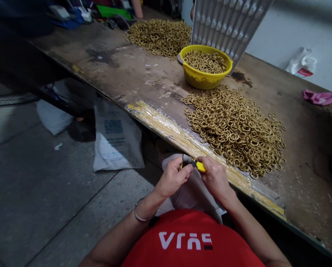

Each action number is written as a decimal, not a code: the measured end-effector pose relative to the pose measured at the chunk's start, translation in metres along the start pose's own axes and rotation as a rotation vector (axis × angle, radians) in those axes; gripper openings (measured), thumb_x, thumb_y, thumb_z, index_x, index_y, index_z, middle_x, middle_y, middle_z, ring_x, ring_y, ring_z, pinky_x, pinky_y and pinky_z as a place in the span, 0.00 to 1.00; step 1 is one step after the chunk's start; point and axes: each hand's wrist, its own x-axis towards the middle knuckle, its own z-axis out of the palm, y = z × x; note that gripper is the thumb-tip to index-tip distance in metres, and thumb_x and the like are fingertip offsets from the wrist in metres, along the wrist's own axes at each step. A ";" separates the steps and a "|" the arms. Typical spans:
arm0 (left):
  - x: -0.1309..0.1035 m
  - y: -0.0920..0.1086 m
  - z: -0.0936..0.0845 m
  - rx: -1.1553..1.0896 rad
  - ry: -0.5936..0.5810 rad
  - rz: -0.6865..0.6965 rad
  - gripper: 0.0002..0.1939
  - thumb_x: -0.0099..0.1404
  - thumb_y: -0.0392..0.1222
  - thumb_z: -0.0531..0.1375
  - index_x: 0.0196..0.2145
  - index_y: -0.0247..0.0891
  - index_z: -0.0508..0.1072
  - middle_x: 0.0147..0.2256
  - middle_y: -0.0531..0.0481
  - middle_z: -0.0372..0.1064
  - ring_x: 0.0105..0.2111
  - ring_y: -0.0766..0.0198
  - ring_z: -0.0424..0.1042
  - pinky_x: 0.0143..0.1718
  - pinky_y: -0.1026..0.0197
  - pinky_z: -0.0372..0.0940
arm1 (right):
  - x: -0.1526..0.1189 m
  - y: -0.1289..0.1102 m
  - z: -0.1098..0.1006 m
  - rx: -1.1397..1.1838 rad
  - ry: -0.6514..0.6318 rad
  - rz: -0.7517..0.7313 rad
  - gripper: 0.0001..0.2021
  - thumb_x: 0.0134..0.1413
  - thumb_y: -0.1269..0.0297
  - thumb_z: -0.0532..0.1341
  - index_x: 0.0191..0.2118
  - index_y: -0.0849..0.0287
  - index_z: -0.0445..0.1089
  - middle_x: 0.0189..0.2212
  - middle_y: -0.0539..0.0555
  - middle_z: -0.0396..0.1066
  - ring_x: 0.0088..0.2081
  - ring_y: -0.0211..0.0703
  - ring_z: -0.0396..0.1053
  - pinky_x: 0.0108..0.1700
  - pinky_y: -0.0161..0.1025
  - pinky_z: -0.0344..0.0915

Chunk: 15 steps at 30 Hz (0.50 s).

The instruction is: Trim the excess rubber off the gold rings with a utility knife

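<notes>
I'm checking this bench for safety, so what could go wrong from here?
The yellow-handled tool in the right hand points toward the left hand just beside it; a slip might jab that hand, though the tool's tip is too small to make out. The near pile of rings reaches close to the taped strip along the edge of the table, so some could get knocked off. The yellow bowl holds many rings, so a bump might spill some.

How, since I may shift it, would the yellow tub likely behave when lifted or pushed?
The yellow tub is probably heavy for its size, loaded with metallic-looking rings. Tilting could spill some, as they lie loose near the top. Pushed toward the near pile, it would likely shove rings along.
</notes>
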 end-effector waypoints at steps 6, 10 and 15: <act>-0.015 0.026 -0.004 0.235 -0.147 0.265 0.10 0.67 0.41 0.60 0.28 0.36 0.68 0.25 0.54 0.59 0.26 0.68 0.58 0.28 0.65 0.58 | 0.028 0.029 -0.004 -0.062 -0.054 0.307 0.11 0.59 0.76 0.54 0.38 0.60 0.73 0.33 0.57 0.75 0.31 0.42 0.69 0.33 0.36 0.56; -0.016 0.020 -0.007 0.045 -0.161 0.130 0.11 0.69 0.47 0.60 0.33 0.37 0.68 0.24 0.57 0.55 0.21 0.70 0.53 0.21 0.66 0.53 | 0.031 0.032 -0.006 0.685 -0.057 0.211 0.13 0.64 0.56 0.57 0.33 0.59 0.71 0.24 0.49 0.68 0.24 0.36 0.62 0.28 0.34 0.55; -0.009 0.002 -0.010 0.030 -0.073 0.125 0.10 0.67 0.47 0.62 0.37 0.37 0.71 0.24 0.57 0.58 0.22 0.70 0.55 0.23 0.66 0.55 | 0.014 0.003 0.002 1.511 -0.212 0.302 0.19 0.53 0.47 0.67 0.41 0.58 0.71 0.19 0.43 0.63 0.15 0.30 0.53 0.17 0.31 0.49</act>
